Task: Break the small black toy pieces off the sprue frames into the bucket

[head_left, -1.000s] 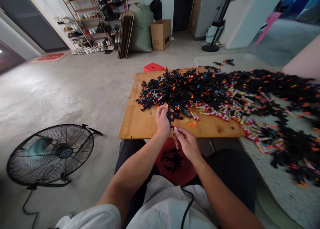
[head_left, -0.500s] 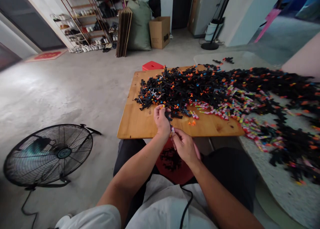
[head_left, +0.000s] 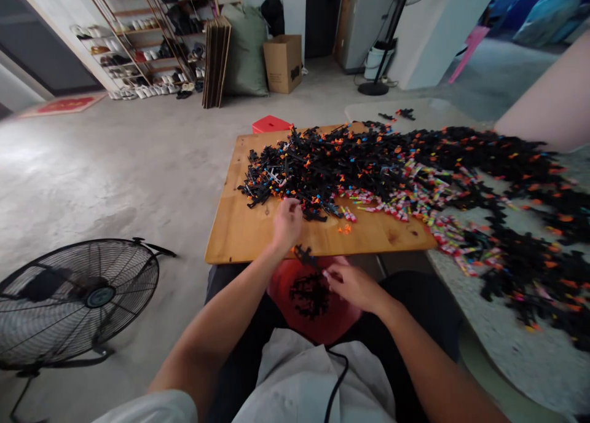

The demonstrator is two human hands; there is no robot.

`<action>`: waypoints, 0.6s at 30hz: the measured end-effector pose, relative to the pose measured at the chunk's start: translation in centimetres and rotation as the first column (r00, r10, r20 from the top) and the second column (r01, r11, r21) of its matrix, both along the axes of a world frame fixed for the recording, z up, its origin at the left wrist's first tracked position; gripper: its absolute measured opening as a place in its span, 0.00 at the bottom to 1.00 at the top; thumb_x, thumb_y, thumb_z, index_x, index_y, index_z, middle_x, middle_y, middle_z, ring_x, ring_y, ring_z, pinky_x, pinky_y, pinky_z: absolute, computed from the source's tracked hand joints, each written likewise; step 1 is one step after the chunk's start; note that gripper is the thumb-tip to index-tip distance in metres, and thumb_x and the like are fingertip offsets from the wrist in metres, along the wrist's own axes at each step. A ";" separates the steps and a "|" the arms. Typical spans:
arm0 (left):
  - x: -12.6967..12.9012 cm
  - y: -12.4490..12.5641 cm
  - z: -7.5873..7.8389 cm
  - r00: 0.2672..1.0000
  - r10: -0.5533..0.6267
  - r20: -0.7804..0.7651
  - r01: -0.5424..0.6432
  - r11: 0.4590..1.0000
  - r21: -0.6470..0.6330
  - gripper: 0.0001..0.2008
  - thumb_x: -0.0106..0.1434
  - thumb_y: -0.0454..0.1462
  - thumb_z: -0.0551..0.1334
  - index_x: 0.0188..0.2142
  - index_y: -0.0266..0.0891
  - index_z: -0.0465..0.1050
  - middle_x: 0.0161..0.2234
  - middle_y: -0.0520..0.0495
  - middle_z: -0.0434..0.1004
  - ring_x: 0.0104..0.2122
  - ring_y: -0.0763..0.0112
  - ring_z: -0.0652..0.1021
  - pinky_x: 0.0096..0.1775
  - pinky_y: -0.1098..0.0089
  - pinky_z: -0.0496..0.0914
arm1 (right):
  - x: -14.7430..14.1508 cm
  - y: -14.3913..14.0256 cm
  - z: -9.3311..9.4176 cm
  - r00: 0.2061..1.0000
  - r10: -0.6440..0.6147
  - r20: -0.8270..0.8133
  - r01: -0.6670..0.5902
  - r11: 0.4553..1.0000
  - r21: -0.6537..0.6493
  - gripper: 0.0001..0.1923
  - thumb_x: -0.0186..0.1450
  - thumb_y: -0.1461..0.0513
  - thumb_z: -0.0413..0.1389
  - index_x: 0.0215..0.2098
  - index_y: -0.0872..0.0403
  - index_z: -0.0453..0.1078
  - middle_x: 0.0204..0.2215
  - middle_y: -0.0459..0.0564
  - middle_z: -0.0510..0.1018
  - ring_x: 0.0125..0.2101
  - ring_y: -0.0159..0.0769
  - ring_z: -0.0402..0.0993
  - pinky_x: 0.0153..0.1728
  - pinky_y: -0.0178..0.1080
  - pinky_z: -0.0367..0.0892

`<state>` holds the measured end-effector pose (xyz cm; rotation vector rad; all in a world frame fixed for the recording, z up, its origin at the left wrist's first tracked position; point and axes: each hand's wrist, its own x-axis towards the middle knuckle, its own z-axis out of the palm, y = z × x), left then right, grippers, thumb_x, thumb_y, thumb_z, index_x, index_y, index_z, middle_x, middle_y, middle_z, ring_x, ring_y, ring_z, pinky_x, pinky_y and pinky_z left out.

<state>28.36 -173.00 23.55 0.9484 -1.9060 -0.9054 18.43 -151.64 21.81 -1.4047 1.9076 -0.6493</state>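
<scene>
My left hand [head_left: 287,221] is at the near edge of a heap of small black toy guns [head_left: 322,158] with orange and blue tips. Its fingers are curled together, and whatever they may hold is hidden. Lower down, my right hand [head_left: 354,284] pinches the end of a black toy gun [head_left: 304,255] with an orange tip. That gun hangs over a red tub [head_left: 281,288] between my knees, in which more black pieces [head_left: 310,295] lie.
The heap spreads over a wooden board [head_left: 225,226] and a speckled tabletop [head_left: 498,349]. Small colourful printed tubes [head_left: 415,195] and orange bits [head_left: 344,229] lie among it. A black floor fan [head_left: 101,297] stands left. A red stool [head_left: 271,124] is behind the board.
My hands, earlier close together around a toy gun, are now apart. My right hand has moved down and right with the gun over the tub; my left hand stays by the heap.
</scene>
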 end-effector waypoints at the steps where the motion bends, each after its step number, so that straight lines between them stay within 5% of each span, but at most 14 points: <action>1: 0.0 -0.6 0.1 0.989 -0.080 0.125 0.099 0.984 -0.151 0.12 0.72 0.34 0.57 0.49 0.40 0.77 0.53 0.39 0.79 0.57 0.57 0.76 0.59 0.57 0.69 | -0.3 0.5 -0.7 0.997 0.050 -0.050 -0.048 0.998 0.045 0.16 0.73 0.53 0.52 0.33 0.51 0.75 0.27 0.48 0.81 0.25 0.35 0.73 0.29 0.36 0.61; 4: -0.8 -1.7 0.8 0.871 -0.153 0.468 0.378 0.816 -0.438 0.23 0.70 0.33 0.59 0.63 0.44 0.74 0.72 0.38 0.62 0.73 0.48 0.57 0.70 0.45 0.54 | -1.2 1.1 -1.4 0.982 0.146 -0.120 -0.127 0.981 0.148 0.10 0.69 0.56 0.58 0.32 0.51 0.77 0.28 0.48 0.82 0.28 0.36 0.73 0.30 0.36 0.58; 7: -2.5 -2.0 1.3 0.754 -0.141 0.642 0.544 0.682 -0.489 0.27 0.68 0.35 0.62 0.67 0.45 0.71 0.75 0.40 0.55 0.76 0.42 0.48 0.72 0.36 0.43 | -3.0 0.1 0.4 0.991 0.084 -0.102 -0.067 0.984 0.165 0.11 0.69 0.58 0.56 0.32 0.51 0.77 0.26 0.47 0.81 0.27 0.35 0.74 0.29 0.36 0.59; 10: -4.5 -1.9 1.4 0.713 -0.143 0.686 0.627 0.569 -0.532 0.24 0.70 0.36 0.61 0.65 0.43 0.73 0.74 0.40 0.59 0.76 0.41 0.51 0.72 0.34 0.39 | -5.8 -2.5 3.1 0.935 -0.201 -0.291 0.210 0.978 -0.002 0.15 0.72 0.57 0.52 0.35 0.52 0.78 0.28 0.50 0.82 0.30 0.38 0.77 0.31 0.37 0.61; 13: -6.1 -1.4 0.9 0.706 -0.137 0.695 0.664 0.468 -0.583 0.20 0.71 0.37 0.61 0.61 0.41 0.77 0.73 0.38 0.61 0.75 0.40 0.53 0.72 0.33 0.40 | -8.4 -5.7 4.4 0.749 -0.442 -0.495 0.417 0.893 -0.167 0.15 0.73 0.56 0.53 0.44 0.54 0.79 0.40 0.58 0.86 0.40 0.45 0.81 0.38 0.38 0.65; 18: -7.2 -1.1 0.2 0.697 -0.084 0.712 0.676 0.408 -0.614 0.13 0.72 0.37 0.61 0.50 0.39 0.83 0.61 0.37 0.75 0.69 0.43 0.65 0.71 0.31 0.45 | -10.8 -9.2 4.2 0.726 -0.383 -0.571 0.397 0.912 -0.107 0.14 0.73 0.57 0.56 0.45 0.56 0.80 0.46 0.63 0.85 0.48 0.48 0.81 0.44 0.40 0.68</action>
